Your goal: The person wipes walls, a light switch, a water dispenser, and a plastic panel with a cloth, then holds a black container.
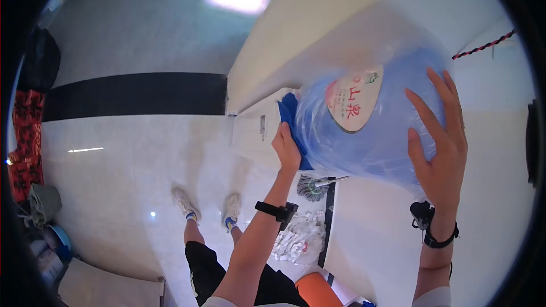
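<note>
A large blue water jug [387,136], wrapped in clear film and bearing a pale label with red characters, sits at the white water dispenser [256,128]. My left hand [286,148] pinches a dark blue cloth [291,116], pressed close to where the jug and the dispenser meet. On the jug's far side is my right hand [442,150], its fingers spread over the film and apparently touching it. Both wrists carry black straps with small devices.
A grey mop head [313,189] and a heap of white crumpled plastic [301,239] lie by the wall. An orange object [318,290] is near my legs. Red printed boxes [27,145] stand far left. A red-and-black twisted cord [483,45] hangs upper right.
</note>
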The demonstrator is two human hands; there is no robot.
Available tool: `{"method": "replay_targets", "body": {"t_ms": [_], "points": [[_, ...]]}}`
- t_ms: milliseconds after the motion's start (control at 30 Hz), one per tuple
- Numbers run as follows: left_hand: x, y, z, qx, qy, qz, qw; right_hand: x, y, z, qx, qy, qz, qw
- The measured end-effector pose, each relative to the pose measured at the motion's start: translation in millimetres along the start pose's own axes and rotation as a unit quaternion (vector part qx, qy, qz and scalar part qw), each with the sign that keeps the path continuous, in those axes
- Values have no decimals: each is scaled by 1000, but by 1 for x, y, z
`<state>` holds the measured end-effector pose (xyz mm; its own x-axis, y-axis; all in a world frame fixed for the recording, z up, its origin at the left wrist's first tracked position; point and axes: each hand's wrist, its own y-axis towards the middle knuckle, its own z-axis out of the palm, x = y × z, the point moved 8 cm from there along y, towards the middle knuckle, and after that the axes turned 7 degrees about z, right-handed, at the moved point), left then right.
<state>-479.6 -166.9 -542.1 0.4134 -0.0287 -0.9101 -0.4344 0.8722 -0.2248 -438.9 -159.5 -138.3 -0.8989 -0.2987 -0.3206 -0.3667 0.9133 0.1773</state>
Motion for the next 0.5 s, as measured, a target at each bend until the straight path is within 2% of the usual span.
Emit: {"method": "replay_targets", "body": {"t_ms": [33,67,100,167,200,267,333,367,433,467,500], "points": [[18,0,-7,2,-13,-56,998,2,0,0,1,-1,-3,1000],[33,-1,-14,-56,-123,-91,987,2,0,-2,-13,6,0,1000],[24,-1,-19,-59,-124,-91,986,0,-2,-4,-27,13,5,1000],[17,-8,-37,-145,-241,-211,936,-2,-13,-23,-39,43,-28,998],[38,-11,-52,-207,-282,-259,900,10,-23,-31,-53,69,-60,994],[46,-3,-92,-189,-295,-250,903,34,-48,-22,-63,293,22,954],[39,8,-121,-160,-304,-244,907,78,-59,39,96,482,-16,871],[19,12,-130,-148,-320,-251,901,108,-59,79,157,501,-23,851],[20,12,-139,-140,-337,-260,894,150,-73,169,185,469,-44,863],[24,13,-147,-118,-254,-219,935,159,-86,217,183,423,-46,886],[28,11,-153,-95,-168,-176,965,162,-96,249,188,425,-42,885]]}}
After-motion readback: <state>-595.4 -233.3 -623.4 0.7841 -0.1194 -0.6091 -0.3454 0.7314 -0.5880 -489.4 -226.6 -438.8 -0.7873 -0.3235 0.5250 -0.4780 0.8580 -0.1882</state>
